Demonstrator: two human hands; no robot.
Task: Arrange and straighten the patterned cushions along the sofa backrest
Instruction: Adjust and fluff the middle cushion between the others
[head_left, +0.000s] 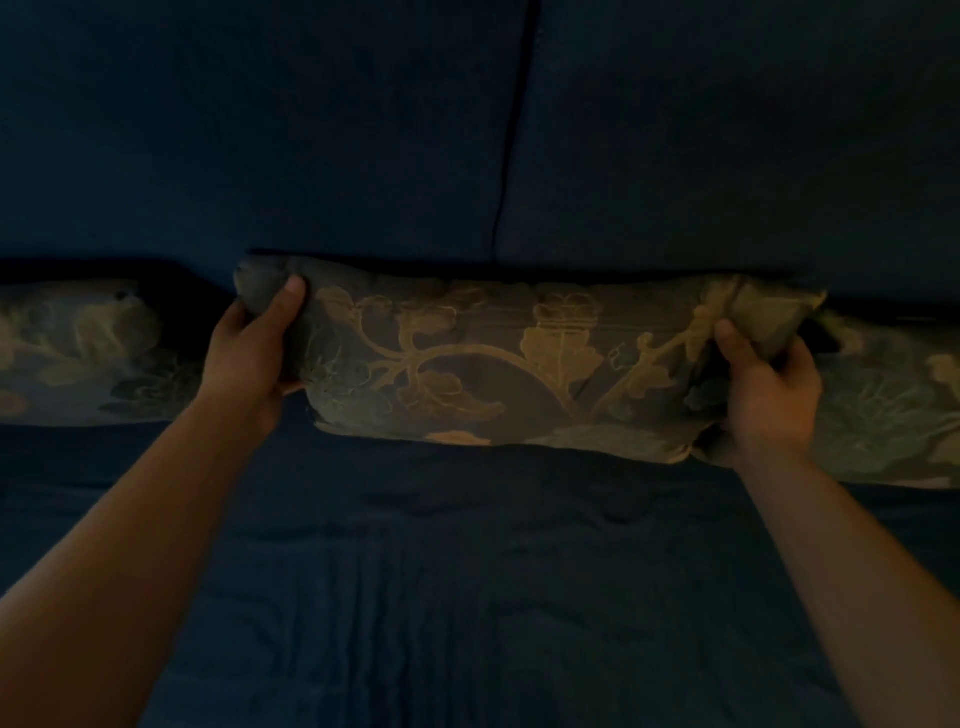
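A dark cushion with a gold leaf pattern, the middle cushion (493, 364), leans against the blue sofa backrest (363, 130). My left hand (249, 348) grips its left end, thumb on the front near the top corner. Its right end is held by my right hand (763, 389), thumb pressed into the fabric. A second patterned cushion (78, 353) lies at the far left against the backrest. To the right, a third patterned cushion (893, 410) sits partly behind my right hand.
The dark blue seat (467, 571) is wrinkled below the cushions. A vertical seam (511, 145) splits the backrest into two sections. The scene is dimly lit.
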